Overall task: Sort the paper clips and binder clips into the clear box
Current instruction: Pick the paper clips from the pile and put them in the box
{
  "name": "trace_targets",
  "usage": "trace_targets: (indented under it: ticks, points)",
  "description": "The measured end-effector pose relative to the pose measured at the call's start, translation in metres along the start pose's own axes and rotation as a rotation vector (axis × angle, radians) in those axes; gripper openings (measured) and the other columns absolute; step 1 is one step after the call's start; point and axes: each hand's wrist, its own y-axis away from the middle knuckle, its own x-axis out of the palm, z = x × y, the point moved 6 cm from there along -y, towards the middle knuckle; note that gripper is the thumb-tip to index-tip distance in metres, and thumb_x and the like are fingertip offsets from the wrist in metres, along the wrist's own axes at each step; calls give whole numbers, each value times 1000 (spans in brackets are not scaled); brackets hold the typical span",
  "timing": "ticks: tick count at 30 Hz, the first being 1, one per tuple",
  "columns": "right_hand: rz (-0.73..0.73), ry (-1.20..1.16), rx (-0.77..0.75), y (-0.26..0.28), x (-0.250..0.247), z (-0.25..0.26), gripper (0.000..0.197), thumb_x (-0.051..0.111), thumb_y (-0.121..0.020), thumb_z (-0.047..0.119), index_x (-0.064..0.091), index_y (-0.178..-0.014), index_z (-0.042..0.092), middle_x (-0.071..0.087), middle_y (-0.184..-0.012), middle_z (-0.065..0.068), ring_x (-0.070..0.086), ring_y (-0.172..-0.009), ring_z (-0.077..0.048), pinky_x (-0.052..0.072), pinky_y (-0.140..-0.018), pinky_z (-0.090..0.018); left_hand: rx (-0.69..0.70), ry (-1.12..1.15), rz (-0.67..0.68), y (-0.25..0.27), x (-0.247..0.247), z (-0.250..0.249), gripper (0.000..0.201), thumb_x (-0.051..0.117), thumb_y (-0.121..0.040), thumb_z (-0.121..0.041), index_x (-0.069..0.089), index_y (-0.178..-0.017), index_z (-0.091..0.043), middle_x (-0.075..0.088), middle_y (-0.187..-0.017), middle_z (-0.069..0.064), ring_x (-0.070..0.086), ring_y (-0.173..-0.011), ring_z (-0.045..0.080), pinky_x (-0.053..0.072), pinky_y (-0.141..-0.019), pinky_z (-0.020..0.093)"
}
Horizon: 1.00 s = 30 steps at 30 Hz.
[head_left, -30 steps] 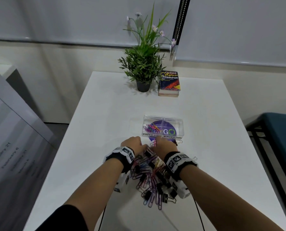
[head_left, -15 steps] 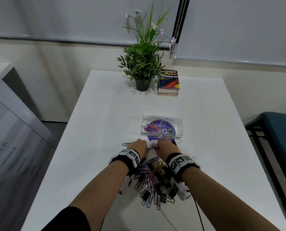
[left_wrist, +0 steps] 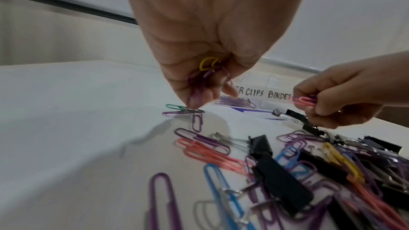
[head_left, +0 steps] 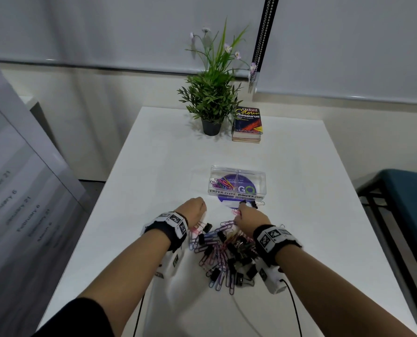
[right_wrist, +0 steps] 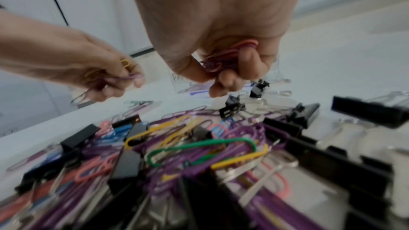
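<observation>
A mixed pile of coloured paper clips point(head_left: 217, 254) and black binder clips point(head_left: 241, 249) lies on the white table between my wrists. The clear box point(head_left: 238, 183) stands just beyond, labelled PAPER CLIPS left and BINDER CLIPS right, with paper clips in its left half. My left hand point(head_left: 195, 210) grips a bunch of yellow and purple paper clips point(left_wrist: 205, 71), its fingertips down on loose clips point(left_wrist: 183, 110) on the table. My right hand point(head_left: 250, 216) grips pink and purple paper clips point(right_wrist: 228, 57) in front of the box.
A potted plant point(head_left: 212, 98) and a thesaurus point(head_left: 247, 124) stand at the table's far end. Two small binder clips point(right_wrist: 245, 97) lie by the box front. A dark chair point(head_left: 404, 203) is to the right, a large calendar sheet point(head_left: 15, 203) to the left.
Both hands have moved apart: the left slid left and forward to loose clips on the table, the right moved right toward the box front. Each keeps its bunch of clips.
</observation>
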Motion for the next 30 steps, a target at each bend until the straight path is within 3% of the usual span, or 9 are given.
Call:
trace_targets:
  ticks: [3, 7, 11, 15, 17, 19, 21, 27, 30]
  points:
    - [-3, -104, -10, 2, -8, -9, 22, 34, -92, 8, 42, -112, 11, 62, -92, -18, 57, -78, -30, 39, -67, -32, -40, -45, -29, 1, -9, 13, 32, 30, -101, -13, 52, -117, 5, 58, -122, 23, 58, -103, 31, 46, -88, 36]
    - [30, -229, -58, 1, -6, -12, 27, 30, -91, -1, 45, -110, 12, 63, -105, -29, 58, -75, -30, 38, -65, -31, -93, -82, -26, 0, -19, 26, 29, 33, -96, -1, 51, -118, -7, 60, -123, 18, 60, -105, 32, 48, -82, 34]
    - [60, -336, -47, 6, 0, -4, 5, 41, -94, 8, 43, -96, 12, 54, -89, -14, 48, -73, -22, 37, -62, -30, -131, -147, -25, -8, -23, 39, 37, 32, -96, -1, 49, -126, -11, 58, -128, 14, 57, -113, 30, 44, -94, 36]
    - [54, -346, -42, -1, 8, 3, 24, 42, -95, 17, 37, -71, 17, 48, -77, -11, 45, -72, -22, 41, -73, -37, -133, -218, -8, -10, -26, 43, 33, 34, -98, -12, 49, -126, -15, 56, -130, 11, 57, -114, 30, 44, -95, 35]
    - [70, -174, -27, 1, 7, 6, 10, 42, -94, 19, 44, -87, 13, 54, -87, -14, 51, -79, -26, 41, -74, -35, -124, -242, 13, -12, -23, 44, 31, 35, -98, -19, 48, -126, -14, 56, -130, 12, 57, -114, 31, 45, -94, 35]
    - [69, 0, -16, 0, 6, 5, 26, 47, -93, 24, 44, -115, 10, 61, -105, -15, 59, -94, -30, 46, -81, -36, -113, -261, 21, -13, -20, 43, 33, 41, -97, -27, 45, -128, -15, 58, -128, 11, 58, -113, 30, 46, -93, 34]
    - [79, 82, -34, -1, 9, 6, 39, 51, -91, 25, 41, -126, 11, 60, -122, -13, 59, -110, -30, 46, -88, -36, -122, -264, 4, -15, -18, 42, 44, 51, -92, -39, 44, -128, -15, 59, -127, 7, 59, -113, 27, 46, -93, 33]
    - [123, 184, -49, -7, 22, 13, 15, 48, -93, 19, 46, -105, 11, 58, -125, -14, 55, -116, -29, 44, -89, -37, -138, -363, -15, -21, -6, 33, 41, 53, -92, -38, 53, -122, -10, 55, -127, 11, 59, -112, 28, 47, -93, 37]
    - [137, 197, -43, -6, 24, 12, 29, 45, -95, 17, 46, -120, 4, 55, -128, -14, 54, -118, -30, 44, -95, -39, -130, -415, 7, -19, 0, 30, 39, 46, -97, -34, 53, -124, -7, 51, -130, 13, 59, -112, 30, 47, -92, 37]
